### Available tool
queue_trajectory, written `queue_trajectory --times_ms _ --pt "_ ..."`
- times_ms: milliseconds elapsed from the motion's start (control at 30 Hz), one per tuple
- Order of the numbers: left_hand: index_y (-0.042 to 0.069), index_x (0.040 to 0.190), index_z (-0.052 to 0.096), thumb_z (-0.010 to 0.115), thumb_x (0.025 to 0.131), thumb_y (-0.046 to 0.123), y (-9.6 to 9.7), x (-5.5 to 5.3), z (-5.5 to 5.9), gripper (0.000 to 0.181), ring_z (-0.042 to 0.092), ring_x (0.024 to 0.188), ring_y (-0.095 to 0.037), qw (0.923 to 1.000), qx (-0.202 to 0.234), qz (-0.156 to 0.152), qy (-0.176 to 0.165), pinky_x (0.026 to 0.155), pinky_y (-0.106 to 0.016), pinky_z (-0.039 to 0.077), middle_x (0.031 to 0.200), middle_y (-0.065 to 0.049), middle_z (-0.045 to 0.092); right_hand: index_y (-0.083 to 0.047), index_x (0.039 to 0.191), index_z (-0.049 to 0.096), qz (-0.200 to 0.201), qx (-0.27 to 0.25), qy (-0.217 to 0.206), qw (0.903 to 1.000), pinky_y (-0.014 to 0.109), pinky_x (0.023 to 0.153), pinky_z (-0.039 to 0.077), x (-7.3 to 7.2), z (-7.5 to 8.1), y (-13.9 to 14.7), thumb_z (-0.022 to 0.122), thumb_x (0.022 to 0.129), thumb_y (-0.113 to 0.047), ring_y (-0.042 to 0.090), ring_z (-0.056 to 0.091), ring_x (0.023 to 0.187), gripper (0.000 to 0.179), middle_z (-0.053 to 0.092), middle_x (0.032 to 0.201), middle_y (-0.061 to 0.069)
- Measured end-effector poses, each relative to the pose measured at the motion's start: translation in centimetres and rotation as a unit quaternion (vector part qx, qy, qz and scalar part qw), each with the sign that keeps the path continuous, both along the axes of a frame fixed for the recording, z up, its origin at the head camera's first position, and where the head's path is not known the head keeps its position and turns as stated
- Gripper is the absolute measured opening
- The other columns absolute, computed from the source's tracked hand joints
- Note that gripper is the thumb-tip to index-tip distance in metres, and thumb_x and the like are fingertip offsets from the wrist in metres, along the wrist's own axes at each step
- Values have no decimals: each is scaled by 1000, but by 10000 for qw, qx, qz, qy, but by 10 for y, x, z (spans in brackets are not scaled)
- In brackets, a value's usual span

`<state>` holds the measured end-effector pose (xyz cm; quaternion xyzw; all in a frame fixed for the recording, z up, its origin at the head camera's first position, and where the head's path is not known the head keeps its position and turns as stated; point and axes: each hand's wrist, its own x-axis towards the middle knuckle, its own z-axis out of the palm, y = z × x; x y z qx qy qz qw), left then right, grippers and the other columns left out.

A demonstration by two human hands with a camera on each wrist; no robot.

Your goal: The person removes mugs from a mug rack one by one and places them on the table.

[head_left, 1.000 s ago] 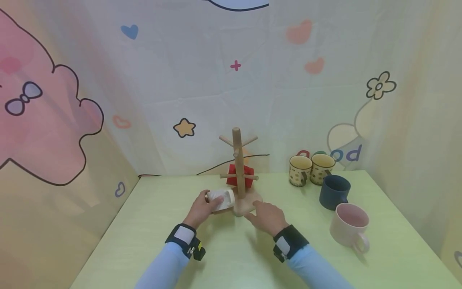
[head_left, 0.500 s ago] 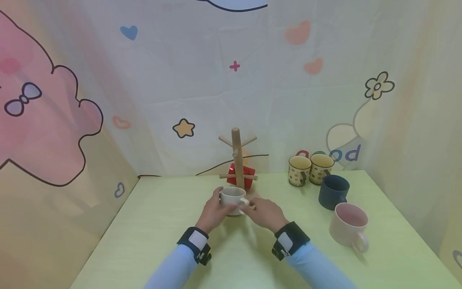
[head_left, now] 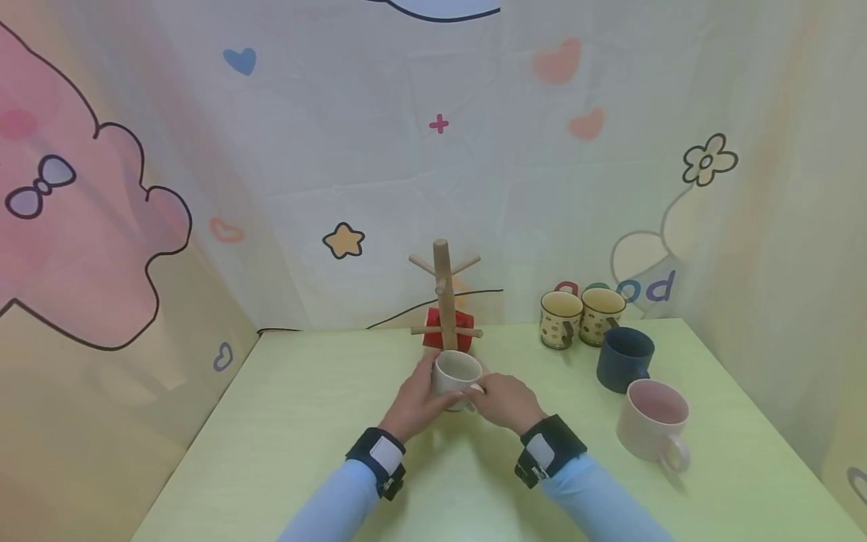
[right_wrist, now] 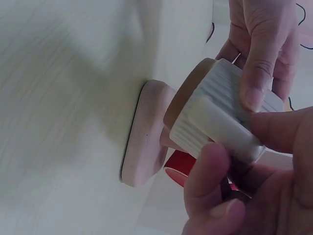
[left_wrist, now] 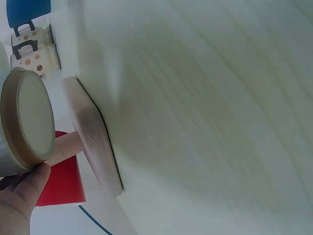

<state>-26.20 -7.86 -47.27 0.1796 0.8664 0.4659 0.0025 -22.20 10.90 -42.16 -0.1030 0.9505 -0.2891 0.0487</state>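
Observation:
A white ribbed mug [head_left: 455, 370] with a brown base band [right_wrist: 188, 93] is held upright in front of the wooden mug tree [head_left: 444, 297]. My left hand [head_left: 418, 401] grips its body from the left, thumb across the near side. On the right, my right hand [head_left: 509, 401] pinches the mug's handle [right_wrist: 222, 126] between thumb and fingers. Seen from the left wrist, the mug's round underside [left_wrist: 35, 117] is off the table. Behind the tree's post, a red mug [head_left: 464, 321] hangs sideways at the lower pegs; its handle is hidden.
Two cream patterned mugs, one at the left [head_left: 560, 320] and one beside it [head_left: 601, 316], stand at the back right. Nearer stand a dark blue mug [head_left: 625, 361] and a pink mug [head_left: 652, 421]. A printed curtain [head_left: 379, 173] hangs behind the table [head_left: 284, 436].
The white mug has turned from lying sideways to upright and shifted right with my left hand. My right hand has gone from beside the tree's base to pinching the handle.

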Motion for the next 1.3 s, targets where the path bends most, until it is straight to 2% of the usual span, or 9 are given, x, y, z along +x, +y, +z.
queue_trajectory --times_ms 100,233,400,767,967,1100,1167,1233,1300 --pt "15 152 29 77 86 38 3 2 0 86 50 123 -29 10000 -11 -93 34 101 -54 44 142 -7 46 -4 105 71 -12 35 -134 9999 30 53 42 1 1 3 59 100 -32 17 57 61 31 62 74 3" --pt "15 153 28 78 86 35 5 3 0 86 50 123 -31 9999 -18 -167 -36 101 -56 44 143 -8 45 -3 103 67 -30 -217 -601 9980 29 50 42 2 1 7 56 101 -31 18 61 52 30 61 66 5" --pt "15 153 26 77 87 33 8 2 0 85 50 124 -30 9996 -66 -228 -178 102 -57 43 143 -8 46 0 105 65 -96 -527 -1010 9934 31 56 46 3 2 8 53 103 -27 20 63 55 30 63 67 6" --pt "12 151 27 78 86 35 13 0 4 85 51 123 -31 9990 -147 -188 -382 103 -56 42 141 -11 48 -2 96 68 -244 -543 -758 9953 30 57 44 4 1 10 53 103 -26 17 63 55 30 64 66 4" --pt "15 149 29 78 86 38 13 -2 10 83 49 127 -33 9983 -298 -229 -441 104 -59 40 143 -10 47 0 101 68 -440 -487 -767 9949 31 59 45 5 3 17 54 102 -27 18 62 57 30 64 67 4" --pt "16 151 32 75 87 44 6 -6 13 82 47 129 -35 9969 -674 -335 -209 103 -65 37 146 -12 43 -1 100 68 -631 -444 -712 9945 31 57 44 4 3 26 54 102 -27 19 62 58 30 63 68 5" --pt "18 153 33 72 89 48 1 -8 14 81 48 128 -34 9927 -1159 -337 6 102 -66 38 147 -13 43 -1 99 69 -737 -444 -682 9940 32 57 44 3 2 30 53 101 -28 21 63 59 31 63 68 5" --pt "19 154 33 71 90 47 -5 -9 15 79 50 125 -35 9839 -1751 -293 219 99 -63 42 145 -16 45 0 100 69 -828 -458 -636 9935 32 58 45 2 1 35 53 101 -28 22 63 61 32 63 68 5" --pt "18 152 37 70 91 47 -11 -9 15 76 53 120 -34 9687 -2449 -131 375 96 -59 47 139 -18 49 0 100 68 -932 -441 -598 9929 32 57 44 1 0 39 53 101 -28 23 64 62 32 63 69 5"
